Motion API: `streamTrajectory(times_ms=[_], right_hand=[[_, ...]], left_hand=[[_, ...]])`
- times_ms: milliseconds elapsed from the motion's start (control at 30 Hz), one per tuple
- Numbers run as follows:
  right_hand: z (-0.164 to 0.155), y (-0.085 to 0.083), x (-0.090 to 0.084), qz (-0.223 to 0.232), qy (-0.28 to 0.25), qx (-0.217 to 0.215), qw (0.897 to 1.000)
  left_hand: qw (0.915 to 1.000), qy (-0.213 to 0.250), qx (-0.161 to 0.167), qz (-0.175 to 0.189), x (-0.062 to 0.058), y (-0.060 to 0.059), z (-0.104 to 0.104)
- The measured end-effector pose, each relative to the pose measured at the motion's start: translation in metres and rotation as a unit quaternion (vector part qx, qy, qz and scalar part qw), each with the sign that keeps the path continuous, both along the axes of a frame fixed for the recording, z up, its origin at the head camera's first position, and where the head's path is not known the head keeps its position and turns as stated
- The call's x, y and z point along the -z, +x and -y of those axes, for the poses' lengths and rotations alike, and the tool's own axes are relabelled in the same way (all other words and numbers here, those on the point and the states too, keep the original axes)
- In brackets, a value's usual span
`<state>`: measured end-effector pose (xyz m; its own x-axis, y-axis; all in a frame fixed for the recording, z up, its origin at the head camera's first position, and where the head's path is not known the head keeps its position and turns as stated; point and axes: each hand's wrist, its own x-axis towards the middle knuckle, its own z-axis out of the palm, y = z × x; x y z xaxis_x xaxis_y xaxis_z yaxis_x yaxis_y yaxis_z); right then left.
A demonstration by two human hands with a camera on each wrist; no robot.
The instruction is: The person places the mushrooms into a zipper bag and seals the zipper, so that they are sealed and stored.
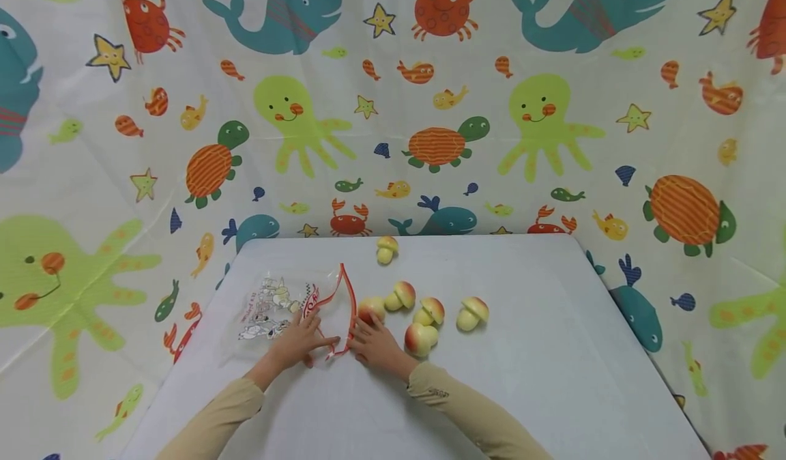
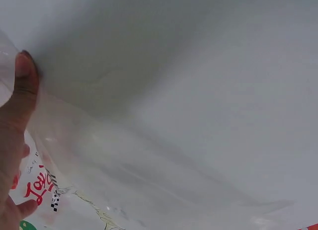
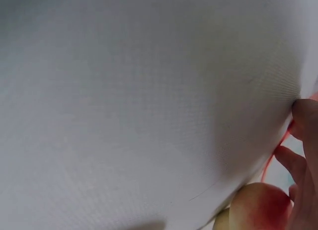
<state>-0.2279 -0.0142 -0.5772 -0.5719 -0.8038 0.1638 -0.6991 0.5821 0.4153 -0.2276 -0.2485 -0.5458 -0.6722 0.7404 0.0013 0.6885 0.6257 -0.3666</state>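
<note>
A clear plastic bag [image 1: 264,317] with printed cartoon figures and a red-edged mouth [image 1: 353,296] lies on the left of the table, its mouth spread to the right. My left hand [image 1: 297,340] rests on the bag near the mouth, fingers spread and thumb stretched toward the lower red edge. In the left wrist view the thumb [image 2: 26,81] touches the clear film. With its fingertips, my right hand [image 1: 379,345] holds the mouth's right red edge. Just beyond those fingers sits a toy mushroom [image 1: 370,306] with a reddish cap, also close to the hand in the right wrist view.
More cream toy mushrooms lie to the right: one [image 1: 402,295], another [image 1: 430,311], and a red-capped one [image 1: 420,339] near the right wrist. A mushroom [image 1: 473,313] sits farther right, and one [image 1: 387,249] near the back edge. A sea-animal curtain [image 1: 393,194] surrounds the white table [image 1: 552,378].
</note>
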Motion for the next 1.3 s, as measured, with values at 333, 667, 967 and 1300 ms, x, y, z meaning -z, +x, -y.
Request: streamTrajectory(times_ms=[333,667,967,1300], right_hand=[[-0.005,-0.001,-0.003,-0.011,-0.014,-0.013,1.000],[-0.007,-0.003,0.001,-0.040,-0.014,-0.034,0.999],[-0.014,-0.007,-0.005,-0.053,-0.023,-0.068,0.996],[-0.023,-0.006,-0.034,0.049,-0.057,-0.050,0.996]], left_hand=[[0.9995,-0.007,0.023,-0.018,0.002,0.001,-0.002],[0.9982,-0.027,0.024,-0.049,0.001,0.003,-0.004],[0.9866,-0.041,0.065,-0.144,0.007,0.002,-0.004],[0.9950,-0.019,0.047,-0.087,0.006,0.002,-0.003]])
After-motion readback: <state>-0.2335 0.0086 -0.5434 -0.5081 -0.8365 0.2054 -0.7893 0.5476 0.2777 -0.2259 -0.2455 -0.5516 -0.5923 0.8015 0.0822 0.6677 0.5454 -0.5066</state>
